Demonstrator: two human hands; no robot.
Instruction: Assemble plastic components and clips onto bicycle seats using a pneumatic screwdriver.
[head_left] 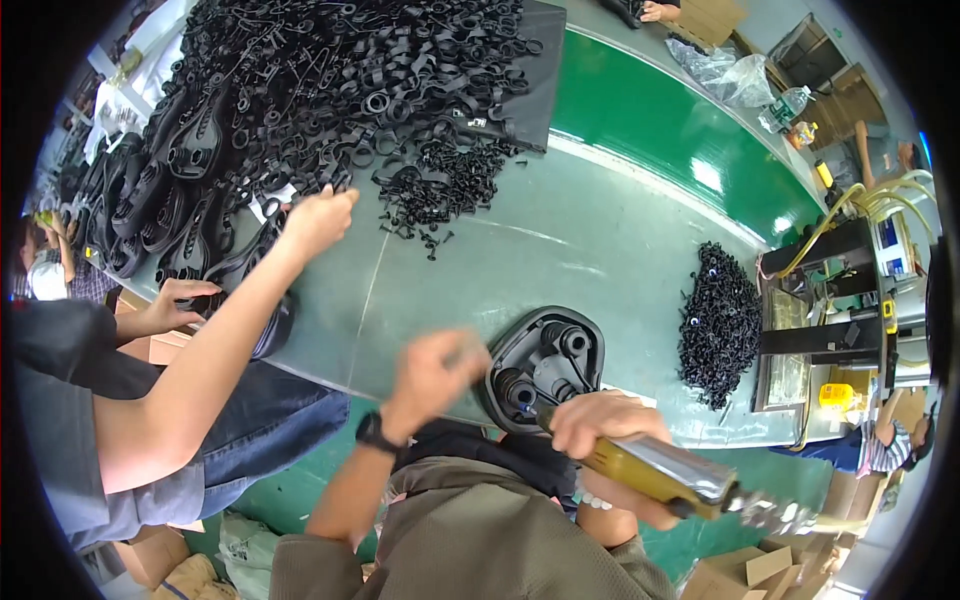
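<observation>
My right hand is wrapped round a power screwdriver with a yellow and silver body. Its bit reaches down to a round boss at the left of a black plastic shell, which lies hollow side up at the table's near edge. Inside the shell, another round boss and several ribs show. Just left of the shell hovers my left hand, with a dark band on its wrist. Motion smears its fingers, so whether they hold anything is hidden.
A pile of small black screws lies right, another heap of small black parts centre-left. Black rings and clips cover the far left. A co-worker's hand reaches in there, beside black moulded parts. A metal frame stands right.
</observation>
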